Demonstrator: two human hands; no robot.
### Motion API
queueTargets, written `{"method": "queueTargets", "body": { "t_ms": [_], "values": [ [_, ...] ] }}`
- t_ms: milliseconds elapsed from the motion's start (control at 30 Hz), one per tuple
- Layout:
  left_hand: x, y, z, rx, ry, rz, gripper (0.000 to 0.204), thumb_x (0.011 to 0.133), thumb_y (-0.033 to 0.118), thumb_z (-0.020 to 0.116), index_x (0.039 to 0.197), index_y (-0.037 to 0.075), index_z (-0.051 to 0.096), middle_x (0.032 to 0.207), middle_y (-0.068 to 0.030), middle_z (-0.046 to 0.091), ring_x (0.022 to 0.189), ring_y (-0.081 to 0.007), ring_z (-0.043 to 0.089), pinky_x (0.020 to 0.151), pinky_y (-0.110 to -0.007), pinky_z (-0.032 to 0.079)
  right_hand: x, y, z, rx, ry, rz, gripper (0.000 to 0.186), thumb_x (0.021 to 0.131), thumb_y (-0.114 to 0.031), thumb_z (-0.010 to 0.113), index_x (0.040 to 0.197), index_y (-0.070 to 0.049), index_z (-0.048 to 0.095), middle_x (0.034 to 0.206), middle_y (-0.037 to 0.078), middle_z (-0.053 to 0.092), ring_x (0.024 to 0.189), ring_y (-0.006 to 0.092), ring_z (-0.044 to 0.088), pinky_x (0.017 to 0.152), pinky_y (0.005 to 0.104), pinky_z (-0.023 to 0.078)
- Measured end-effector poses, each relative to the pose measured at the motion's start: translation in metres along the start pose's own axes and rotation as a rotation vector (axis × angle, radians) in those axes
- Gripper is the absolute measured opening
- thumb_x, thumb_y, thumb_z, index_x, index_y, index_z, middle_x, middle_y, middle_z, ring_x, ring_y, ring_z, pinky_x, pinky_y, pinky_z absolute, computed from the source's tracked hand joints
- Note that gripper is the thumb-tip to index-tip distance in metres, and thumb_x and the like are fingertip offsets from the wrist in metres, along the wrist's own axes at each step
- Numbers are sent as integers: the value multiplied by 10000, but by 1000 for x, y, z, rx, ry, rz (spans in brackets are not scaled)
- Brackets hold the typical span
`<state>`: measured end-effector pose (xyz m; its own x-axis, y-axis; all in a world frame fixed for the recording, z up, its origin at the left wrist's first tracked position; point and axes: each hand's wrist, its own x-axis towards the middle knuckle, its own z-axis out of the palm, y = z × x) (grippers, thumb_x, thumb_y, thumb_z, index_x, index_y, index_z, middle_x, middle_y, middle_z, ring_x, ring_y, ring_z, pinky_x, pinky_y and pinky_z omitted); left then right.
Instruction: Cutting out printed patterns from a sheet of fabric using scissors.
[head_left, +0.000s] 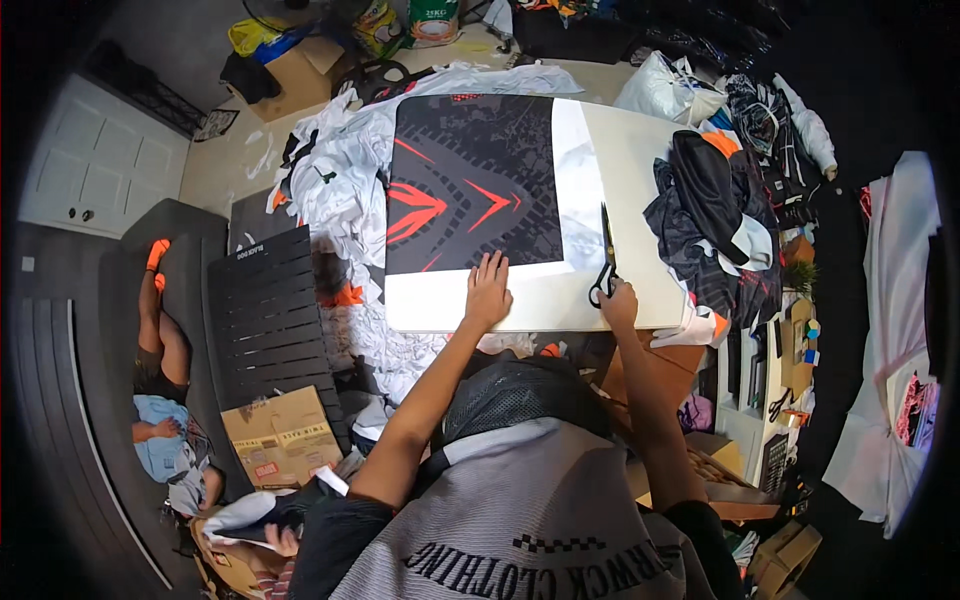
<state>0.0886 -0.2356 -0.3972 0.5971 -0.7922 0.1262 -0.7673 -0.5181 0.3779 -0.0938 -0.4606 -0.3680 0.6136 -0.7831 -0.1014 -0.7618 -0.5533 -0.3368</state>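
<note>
A black printed fabric panel (470,180) with red arrow shapes and a white margin lies flat on a white table (640,150). My left hand (487,292) presses flat, fingers spread, on the white lower edge of the fabric. My right hand (618,303) grips black-handled scissors (606,255), whose blades point away from me along the fabric's right edge.
A pile of dark and orange garments (715,215) covers the table's right side. White cloth scraps (335,180) are heaped left of the table. A black slatted panel (265,310) and a cardboard box (285,435) sit lower left. A person (160,400) lies on the floor at far left.
</note>
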Motion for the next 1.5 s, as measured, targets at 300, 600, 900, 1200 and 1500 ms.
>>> {"method": "queueTargets", "body": {
  "t_ms": [300, 600, 900, 1200, 1500],
  "values": [
    [29, 59, -3, 39, -283, -135, 495, 785, 201, 542, 1252, 45, 481, 1331, -201, 430, 1262, -378, 400, 986, -459, 380, 2, 21, -17, 449, -372, 117, 204, 840, -180, 632, 936, -4, 596, 856, 137, 623, 723, 294, 609, 697, 350, 503],
    [32, 120, 40, -91, -113, 105, 485, 793, 179, 561, 1234, 1, 467, 1324, -231, 429, 1259, -367, 414, 942, -416, 389, -51, 12, -23, 1681, -679, 301, 138, 917, -128, 553, 1004, -23, 567, 848, 90, 593, 764, 175, 589, 681, 254, 489],
    [18, 119, 48, 105, -121, 212, 632, 854, 232, 509, 1436, 53, 340, 1438, -271, 324, 1305, -387, 374, 906, -393, 384, -88, -9, -38, 1440, -864, 321, 327, 935, -383, 597, 895, -65, 528, 774, 63, 553, 649, 141, 527, 626, 249, 451],
    [14, 119, 52, 129, -109, 254, 729, 835, 313, 534, 1478, 82, 281, 1492, -288, 233, 1332, -450, 305, 949, -438, 350, -102, -9, -53, 1258, -861, 415, 441, 908, -512, 583, 794, -90, 523, 702, 36, 531, 545, 122, 498, 502, 241, 423],
    [9, 114, 54, 165, -150, 309, 702, 846, 340, 520, 1469, 95, 310, 1494, -315, 206, 1339, -481, 263, 952, -437, 335, -101, -21, -60, 1191, -759, 361, 458, 892, -532, 591, 754, -101, 519, 610, 17, 496, 471, 109, 467, 433, 238, 385]
  ]
}}
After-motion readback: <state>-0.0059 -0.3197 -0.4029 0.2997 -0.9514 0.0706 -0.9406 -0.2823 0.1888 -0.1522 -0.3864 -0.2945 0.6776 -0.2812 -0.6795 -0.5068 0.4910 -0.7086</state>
